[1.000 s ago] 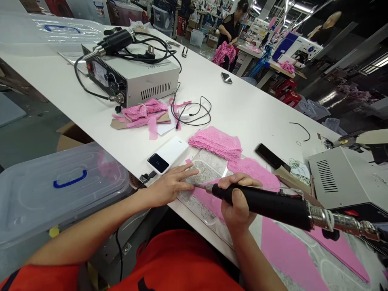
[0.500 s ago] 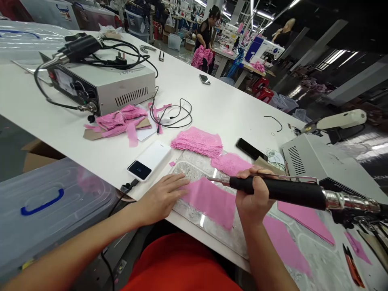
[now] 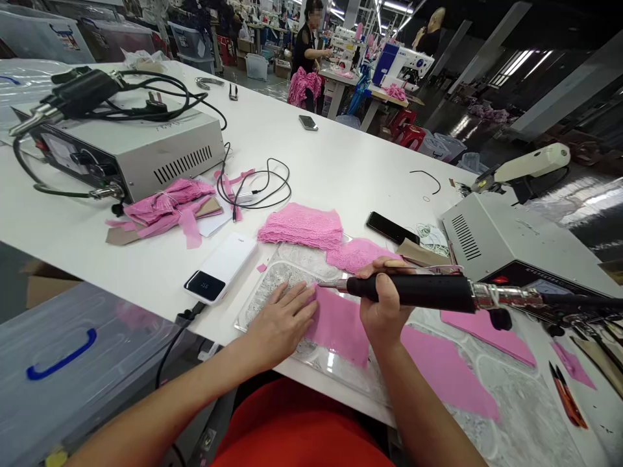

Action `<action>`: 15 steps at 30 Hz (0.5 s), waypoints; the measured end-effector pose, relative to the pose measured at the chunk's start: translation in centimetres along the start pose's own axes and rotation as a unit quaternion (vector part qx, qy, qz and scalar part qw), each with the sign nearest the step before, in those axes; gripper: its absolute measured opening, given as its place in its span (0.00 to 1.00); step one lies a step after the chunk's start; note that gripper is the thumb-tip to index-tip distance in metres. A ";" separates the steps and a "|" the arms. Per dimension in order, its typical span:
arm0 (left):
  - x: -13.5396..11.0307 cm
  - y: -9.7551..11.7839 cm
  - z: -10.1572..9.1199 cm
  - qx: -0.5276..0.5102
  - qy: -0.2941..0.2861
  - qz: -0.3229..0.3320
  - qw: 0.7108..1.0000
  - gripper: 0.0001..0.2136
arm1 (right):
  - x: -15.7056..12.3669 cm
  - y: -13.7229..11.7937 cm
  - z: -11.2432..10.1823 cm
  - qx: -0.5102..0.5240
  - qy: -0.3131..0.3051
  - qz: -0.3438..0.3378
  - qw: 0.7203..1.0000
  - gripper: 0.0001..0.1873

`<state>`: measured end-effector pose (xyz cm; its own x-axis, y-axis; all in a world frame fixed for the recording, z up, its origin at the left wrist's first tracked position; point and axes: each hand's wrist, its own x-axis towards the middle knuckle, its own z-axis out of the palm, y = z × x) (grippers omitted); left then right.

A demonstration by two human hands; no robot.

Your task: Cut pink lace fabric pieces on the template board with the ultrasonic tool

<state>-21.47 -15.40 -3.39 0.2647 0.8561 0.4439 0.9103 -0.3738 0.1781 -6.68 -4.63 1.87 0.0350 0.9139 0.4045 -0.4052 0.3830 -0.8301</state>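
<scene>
My right hand [image 3: 384, 314] is wrapped round the black handle of a corded handpiece [image 3: 413, 292], which looks like an ultrasonic welding gun. Its narrow metal tip points left and sits at the upper left corner of a pink fabric piece [image 3: 341, 327]; contact is unclear. A thin metal strip [image 3: 428, 267] runs along the handle's top; its kind is unclear. My left hand [image 3: 282, 327] lies flat, fingers stretched out, over the left edge of that fabric. Beneath is a clear patterned mat [image 3: 257, 299]. Just behind lie a stack of pink lace pieces [image 3: 302, 226] and another lace piece [image 3: 360, 254].
Left, a grey generator box [image 3: 170, 155] carries a second handpiece [image 3: 82, 94]. A white power bank [image 3: 221, 269], a black phone [image 3: 393, 228] and another generator [image 3: 487, 240] surround the mat. Orange-handled snips [image 3: 567, 395] lie right. A person [image 3: 306, 58] stands beyond the table.
My left hand has slid right, further onto the fabric. The handpiece tip has come down to the fabric's corner beside my fingers. The whole view has shifted slightly.
</scene>
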 end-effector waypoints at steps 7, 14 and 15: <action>0.0 0.1 0.1 0.001 0.001 -0.012 1.000 0.14 | -0.1 0.1 0.3 -0.005 -0.005 -0.004 1.000 0.09; 0.0 0.1 -0.1 0.009 -0.008 -0.017 1.000 0.14 | 0.1 0.3 0.3 -0.011 -0.007 -0.025 1.000 0.08; 0.0 0.1 -0.1 0.010 -0.008 -0.017 1.000 0.14 | 0.1 0.3 0.2 -0.012 -0.009 -0.025 1.000 0.08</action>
<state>-21.39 -15.47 -3.24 0.2381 0.8739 0.4238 0.9248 -0.3373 0.1760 -7.03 -4.48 1.76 0.0378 0.8910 0.4524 -0.3813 0.4313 -0.8177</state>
